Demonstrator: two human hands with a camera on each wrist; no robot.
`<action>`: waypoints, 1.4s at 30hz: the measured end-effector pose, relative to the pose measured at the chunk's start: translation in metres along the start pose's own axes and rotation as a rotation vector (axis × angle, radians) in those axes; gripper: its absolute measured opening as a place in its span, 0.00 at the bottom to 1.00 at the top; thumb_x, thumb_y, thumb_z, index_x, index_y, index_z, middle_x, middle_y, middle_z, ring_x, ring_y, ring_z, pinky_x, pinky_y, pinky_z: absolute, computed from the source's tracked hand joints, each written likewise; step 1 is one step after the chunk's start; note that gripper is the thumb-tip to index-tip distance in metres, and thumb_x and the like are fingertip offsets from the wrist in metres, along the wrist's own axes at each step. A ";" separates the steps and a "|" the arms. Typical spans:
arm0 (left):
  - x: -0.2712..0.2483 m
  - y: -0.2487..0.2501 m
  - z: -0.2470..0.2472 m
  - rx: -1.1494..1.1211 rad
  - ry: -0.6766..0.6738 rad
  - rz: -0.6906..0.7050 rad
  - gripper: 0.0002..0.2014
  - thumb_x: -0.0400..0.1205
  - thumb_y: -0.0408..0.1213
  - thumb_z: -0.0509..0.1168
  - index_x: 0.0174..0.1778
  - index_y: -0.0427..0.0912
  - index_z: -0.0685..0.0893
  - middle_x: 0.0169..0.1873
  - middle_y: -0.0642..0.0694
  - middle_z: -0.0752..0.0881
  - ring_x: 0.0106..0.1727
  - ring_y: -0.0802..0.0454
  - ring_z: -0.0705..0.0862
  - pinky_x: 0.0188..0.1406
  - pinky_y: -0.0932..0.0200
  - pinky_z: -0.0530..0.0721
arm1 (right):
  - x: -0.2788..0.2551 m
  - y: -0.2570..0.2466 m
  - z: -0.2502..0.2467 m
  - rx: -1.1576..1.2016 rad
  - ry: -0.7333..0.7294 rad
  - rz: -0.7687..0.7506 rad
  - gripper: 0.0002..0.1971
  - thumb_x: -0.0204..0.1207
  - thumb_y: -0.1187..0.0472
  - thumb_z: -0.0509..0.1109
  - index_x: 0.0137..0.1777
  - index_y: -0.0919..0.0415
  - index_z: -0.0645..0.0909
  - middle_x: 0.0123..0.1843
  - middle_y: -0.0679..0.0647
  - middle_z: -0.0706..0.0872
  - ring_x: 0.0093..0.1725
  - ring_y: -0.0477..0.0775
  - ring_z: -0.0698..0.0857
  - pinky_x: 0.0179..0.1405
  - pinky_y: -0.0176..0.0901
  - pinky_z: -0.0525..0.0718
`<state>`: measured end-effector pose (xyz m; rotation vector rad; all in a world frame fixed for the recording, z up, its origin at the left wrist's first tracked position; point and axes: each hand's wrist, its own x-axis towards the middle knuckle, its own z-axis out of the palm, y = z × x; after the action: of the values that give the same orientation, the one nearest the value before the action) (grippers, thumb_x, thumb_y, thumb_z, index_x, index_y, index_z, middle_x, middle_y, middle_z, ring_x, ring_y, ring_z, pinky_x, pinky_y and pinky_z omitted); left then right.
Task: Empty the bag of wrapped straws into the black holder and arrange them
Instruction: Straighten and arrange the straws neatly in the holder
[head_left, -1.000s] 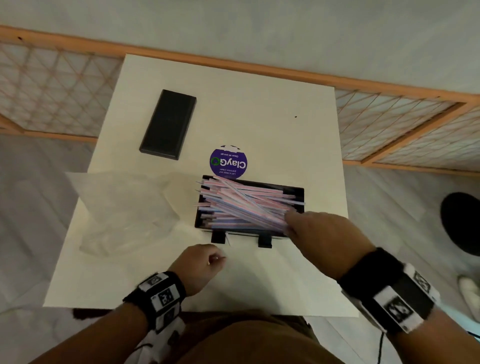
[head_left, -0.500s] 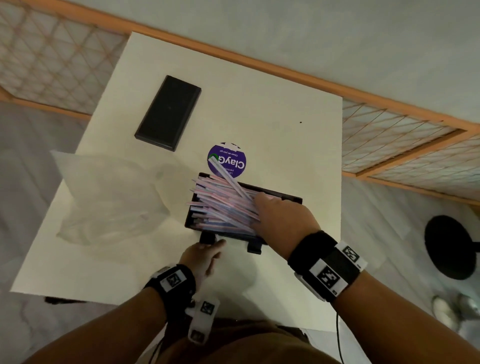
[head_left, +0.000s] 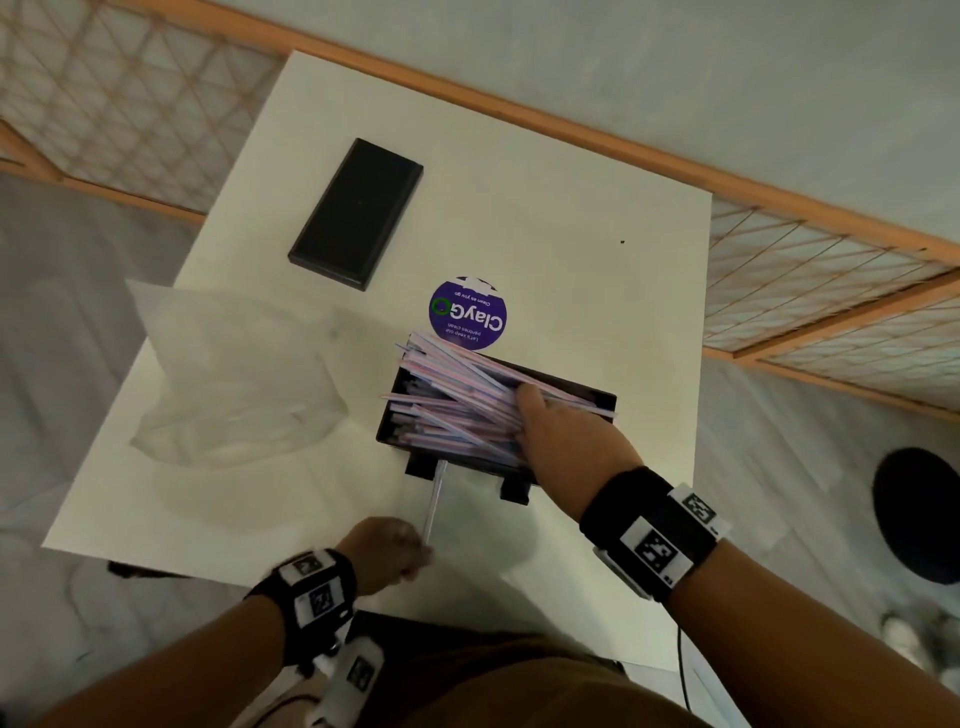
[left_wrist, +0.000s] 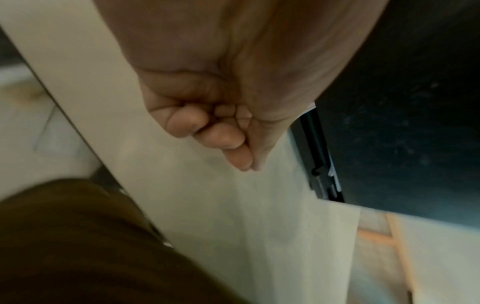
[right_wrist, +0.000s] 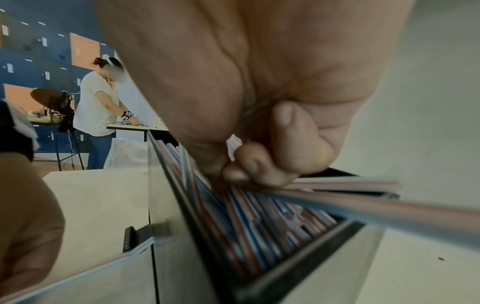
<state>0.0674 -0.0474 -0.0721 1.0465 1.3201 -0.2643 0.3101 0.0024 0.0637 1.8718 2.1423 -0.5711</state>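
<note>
Head view, single straw (head_left: 434, 499) pointing toward holder (head_left: 597, 400), left hand (head_left: 387, 551) pinching

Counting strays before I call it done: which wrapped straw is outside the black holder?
The single straw pinched by the left hand, lying on the table in front of the holder; the rest are piled inside.

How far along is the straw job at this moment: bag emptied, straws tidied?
Done: the clear plastic bag lies slack on the white table, and the wrapped straws fill the black holder. In hand: the right hand grips the crisscrossed pile, while the left hand pinches a single straw at the front slot. Left: straightening the pile, which overhangs the holder's ends.
</note>
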 end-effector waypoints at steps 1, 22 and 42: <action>-0.007 -0.007 -0.005 0.127 -0.001 0.031 0.13 0.82 0.41 0.76 0.31 0.46 0.85 0.21 0.54 0.85 0.22 0.63 0.79 0.29 0.66 0.79 | 0.000 -0.001 -0.001 0.024 -0.002 0.001 0.17 0.85 0.59 0.58 0.71 0.58 0.61 0.53 0.58 0.88 0.46 0.65 0.89 0.37 0.54 0.83; -0.132 0.120 -0.093 1.078 0.539 0.657 0.16 0.88 0.57 0.52 0.45 0.55 0.80 0.42 0.54 0.72 0.35 0.50 0.81 0.30 0.56 0.71 | -0.046 0.034 -0.060 0.239 0.266 0.152 0.14 0.85 0.54 0.64 0.69 0.52 0.77 0.53 0.54 0.85 0.49 0.60 0.86 0.47 0.54 0.85; -0.087 0.155 -0.093 0.876 0.526 0.686 0.15 0.89 0.51 0.63 0.67 0.48 0.82 0.62 0.50 0.75 0.50 0.52 0.85 0.53 0.59 0.86 | -0.059 0.010 -0.004 0.322 0.318 0.091 0.17 0.82 0.39 0.64 0.59 0.49 0.82 0.55 0.47 0.81 0.47 0.51 0.84 0.45 0.48 0.86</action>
<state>0.0877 0.0733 0.0869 2.3633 1.2086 -0.0244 0.3288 -0.0473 0.0913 2.3593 2.2465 -0.6717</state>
